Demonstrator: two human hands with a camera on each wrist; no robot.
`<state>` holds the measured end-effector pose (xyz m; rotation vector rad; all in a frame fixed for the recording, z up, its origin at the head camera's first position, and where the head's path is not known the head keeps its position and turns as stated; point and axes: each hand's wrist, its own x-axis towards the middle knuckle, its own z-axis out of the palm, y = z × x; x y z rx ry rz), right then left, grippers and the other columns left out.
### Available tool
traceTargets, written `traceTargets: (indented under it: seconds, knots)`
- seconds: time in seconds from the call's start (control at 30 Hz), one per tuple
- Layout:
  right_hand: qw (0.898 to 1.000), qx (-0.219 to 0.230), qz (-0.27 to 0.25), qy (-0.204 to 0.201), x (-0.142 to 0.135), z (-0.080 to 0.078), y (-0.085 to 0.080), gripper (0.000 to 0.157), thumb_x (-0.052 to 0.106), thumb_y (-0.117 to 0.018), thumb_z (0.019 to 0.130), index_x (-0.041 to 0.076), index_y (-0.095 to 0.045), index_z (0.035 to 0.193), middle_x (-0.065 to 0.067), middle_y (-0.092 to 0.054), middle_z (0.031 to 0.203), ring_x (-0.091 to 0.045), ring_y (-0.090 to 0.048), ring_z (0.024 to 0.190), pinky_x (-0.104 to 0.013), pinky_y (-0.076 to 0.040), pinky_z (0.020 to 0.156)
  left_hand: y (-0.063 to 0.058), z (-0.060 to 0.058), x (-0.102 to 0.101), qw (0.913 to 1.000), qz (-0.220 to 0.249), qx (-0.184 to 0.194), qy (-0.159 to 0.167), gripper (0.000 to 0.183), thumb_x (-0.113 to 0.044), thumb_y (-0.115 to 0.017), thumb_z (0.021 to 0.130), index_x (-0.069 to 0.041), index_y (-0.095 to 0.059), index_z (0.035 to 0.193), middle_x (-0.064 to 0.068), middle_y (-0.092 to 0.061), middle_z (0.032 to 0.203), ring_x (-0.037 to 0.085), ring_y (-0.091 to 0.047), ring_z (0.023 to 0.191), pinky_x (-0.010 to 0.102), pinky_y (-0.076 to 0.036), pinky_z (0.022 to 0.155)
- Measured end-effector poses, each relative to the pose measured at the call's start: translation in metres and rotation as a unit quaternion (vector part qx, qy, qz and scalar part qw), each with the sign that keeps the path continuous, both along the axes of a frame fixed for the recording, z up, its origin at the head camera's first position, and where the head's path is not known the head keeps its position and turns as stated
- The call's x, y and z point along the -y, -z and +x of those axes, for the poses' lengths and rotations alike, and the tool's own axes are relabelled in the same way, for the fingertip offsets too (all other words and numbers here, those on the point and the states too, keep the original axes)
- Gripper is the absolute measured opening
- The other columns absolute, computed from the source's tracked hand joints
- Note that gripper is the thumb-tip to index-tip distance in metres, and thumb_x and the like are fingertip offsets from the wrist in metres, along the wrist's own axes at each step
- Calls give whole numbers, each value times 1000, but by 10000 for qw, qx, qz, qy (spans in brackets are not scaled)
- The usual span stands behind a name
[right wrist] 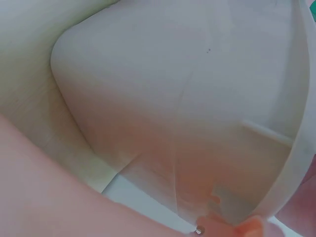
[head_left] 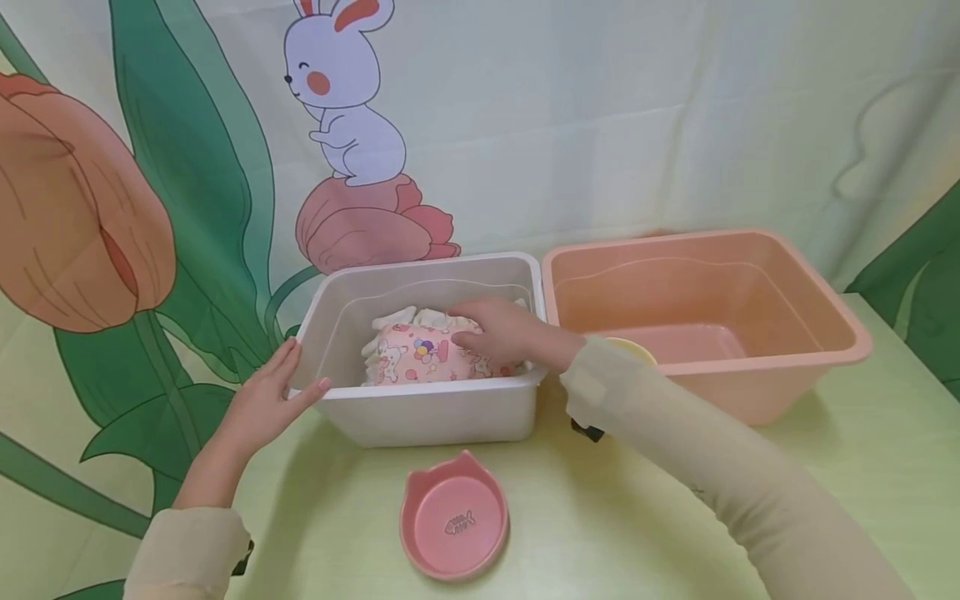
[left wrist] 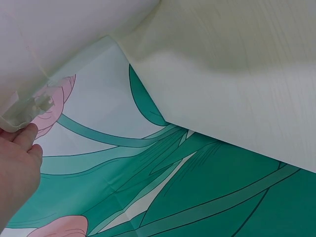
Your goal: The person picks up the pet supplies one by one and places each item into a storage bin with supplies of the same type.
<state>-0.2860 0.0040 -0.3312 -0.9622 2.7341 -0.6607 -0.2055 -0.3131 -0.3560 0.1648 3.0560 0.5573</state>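
My right hand (head_left: 498, 333) reaches into the white bin (head_left: 442, 417) and grips the upper edge of a pink printed cloth piece (head_left: 427, 350), thumb in front and fingers behind. Bunnies and balloons pattern the cloth, and white ruffles show along its edges. At the bin's front left corner, my left hand (head_left: 262, 408) rests on the rim with the thumb spread apart from the fingers. The left wrist view has those fingers (left wrist: 27, 138) right at the rim. The right wrist view is mostly filled by the bin's wall (right wrist: 173, 98).
A larger peach bin (head_left: 757, 383) stands close against the white bin's right side. In front sits a pink cat-eared bowl (head_left: 453, 533) with a fish-bone print. Part of a yellow rim (head_left: 636, 350) shows behind my right sleeve. A printed curtain (head_left: 600, 125) hangs behind.
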Motion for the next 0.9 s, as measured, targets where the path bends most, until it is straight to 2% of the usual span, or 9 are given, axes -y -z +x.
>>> traceTargets:
  seconds: [0.2, 0.6, 0.9]
  knots:
    - [9996, -104, -280, -3, -4, 3, 0, 43, 29, -51, 89, 15, -46, 129, 0, -49, 130, -15, -44, 121, -34, -34, 102, 1, -1, 0, 10000, -38, -32, 17, 82, -54, -42, 86, -4, -8, 142, 13, -4, 149, 46, -21, 128, 65, -23, 95]
    - [9953, -423, -798, -346, -12, 13, -1, 40, 22, -51, 89, 8, -49, 126, -4, -52, 127, -18, -45, 121, -34, -34, 102, 2, -1, 0, 10000, -35, -59, 40, 81, -53, -42, 86, -3, -9, 141, 13, -5, 149, 45, -25, 127, 64, -24, 95]
    - [9876, -553, -1452, -208, -20, 19, 0, 35, 17, -50, 88, 8, -53, 122, -5, -55, 123, -19, -48, 117, -34, -37, 99, 2, -1, 1, 10000, -54, -65, 21, 81, -53, -42, 86, -4, -9, 142, 13, -5, 149, 45, -22, 128, 64, -23, 95]
